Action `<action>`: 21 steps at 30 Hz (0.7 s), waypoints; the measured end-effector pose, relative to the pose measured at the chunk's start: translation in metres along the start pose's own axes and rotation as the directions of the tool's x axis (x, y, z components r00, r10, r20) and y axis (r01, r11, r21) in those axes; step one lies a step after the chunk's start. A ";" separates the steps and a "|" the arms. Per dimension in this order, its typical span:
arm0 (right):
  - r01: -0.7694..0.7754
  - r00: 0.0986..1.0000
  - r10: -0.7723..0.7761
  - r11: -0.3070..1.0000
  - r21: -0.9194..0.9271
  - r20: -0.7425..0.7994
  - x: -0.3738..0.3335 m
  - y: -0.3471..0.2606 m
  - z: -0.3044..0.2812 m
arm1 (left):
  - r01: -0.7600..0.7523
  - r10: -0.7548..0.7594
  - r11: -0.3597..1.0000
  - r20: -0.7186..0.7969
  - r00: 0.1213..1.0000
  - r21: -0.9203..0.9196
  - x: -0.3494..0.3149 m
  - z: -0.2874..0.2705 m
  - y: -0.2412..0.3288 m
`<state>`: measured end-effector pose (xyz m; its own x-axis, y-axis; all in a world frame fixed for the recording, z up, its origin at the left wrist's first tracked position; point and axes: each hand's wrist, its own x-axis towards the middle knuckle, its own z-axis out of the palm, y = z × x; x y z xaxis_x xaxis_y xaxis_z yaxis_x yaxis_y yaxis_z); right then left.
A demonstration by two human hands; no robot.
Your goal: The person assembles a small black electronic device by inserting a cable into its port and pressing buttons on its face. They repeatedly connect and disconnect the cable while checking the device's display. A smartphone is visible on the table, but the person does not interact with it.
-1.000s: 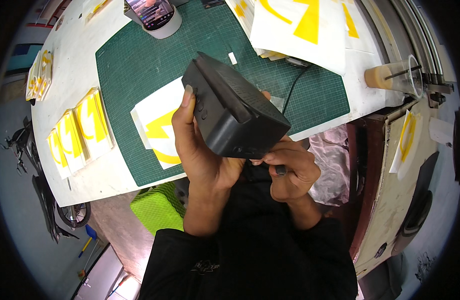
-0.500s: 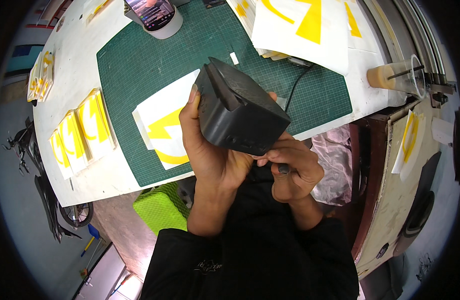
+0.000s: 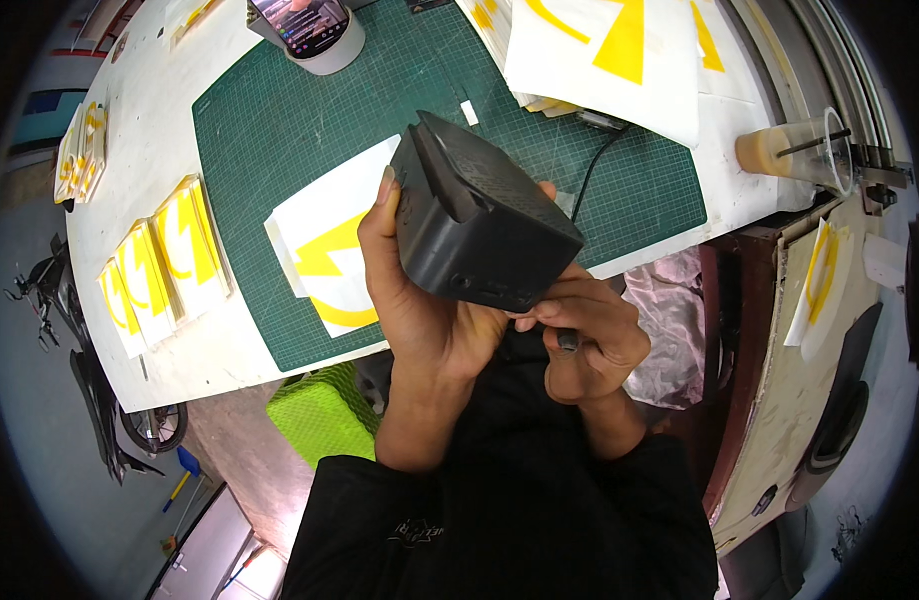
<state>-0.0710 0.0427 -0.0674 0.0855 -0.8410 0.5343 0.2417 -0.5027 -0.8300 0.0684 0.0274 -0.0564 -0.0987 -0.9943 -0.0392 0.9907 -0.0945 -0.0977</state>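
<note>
A black plastic box (image 3: 485, 230) with rounded edges and a slot-like gap along its upper side is tilted above the front of the green cutting mat (image 3: 310, 130). My left hand (image 3: 420, 310) grips it from the left, the thumb up along its side and the palm beneath. Closed near the box's lower right corner is my right hand (image 3: 595, 340), its fingertips at the underside. Out of that fist pokes the dark, rounded end of a small thing (image 3: 568, 340); the rest of it is hidden. Behind the box lies a white sheet with yellow shapes (image 3: 330, 245).
Stacked yellow-and-white sheets (image 3: 185, 245) lie at the left, and larger sheets (image 3: 600, 70) at the back right. A phone (image 3: 305, 25) rests on a round white stand (image 3: 330, 58). A black cable (image 3: 595, 170) crosses the mat. A plastic cup (image 3: 795, 152) lies tipped at the right.
Both hands and the box hold almost the same pose, with only a tiny shift. The picture on the phone screen differs.
</note>
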 end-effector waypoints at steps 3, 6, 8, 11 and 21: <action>-0.012 1.000 0.013 1.000 0.029 -0.017 -0.002 0.000 0.001 | 0.012 -0.012 1.000 0.035 0.999 -0.014 0.001 0.000 -0.001; -0.006 1.000 0.007 1.000 0.018 -0.009 -0.001 -0.001 0.000 | 0.031 -0.029 0.999 0.058 0.998 -0.040 0.001 0.000 -0.001; -0.007 1.000 0.007 1.000 0.017 -0.008 -0.001 0.000 0.000 | 0.029 -0.027 0.999 0.056 0.998 -0.043 0.001 -0.001 -0.002; -0.007 1.000 0.007 1.000 0.019 -0.006 -0.002 0.001 -0.001 | 0.026 -0.024 0.999 0.054 0.998 -0.045 0.000 -0.001 -0.003; -0.008 1.000 0.008 1.000 0.018 -0.003 -0.002 0.001 0.000 | 0.057 -0.051 0.995 0.080 0.996 -0.078 0.000 -0.007 -0.001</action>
<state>-0.0711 0.0439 -0.0693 0.0842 -0.8458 0.5268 0.2582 -0.4921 -0.8314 0.0669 0.0282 -0.0637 -0.1415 -0.9889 0.0451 0.9732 -0.1473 -0.1769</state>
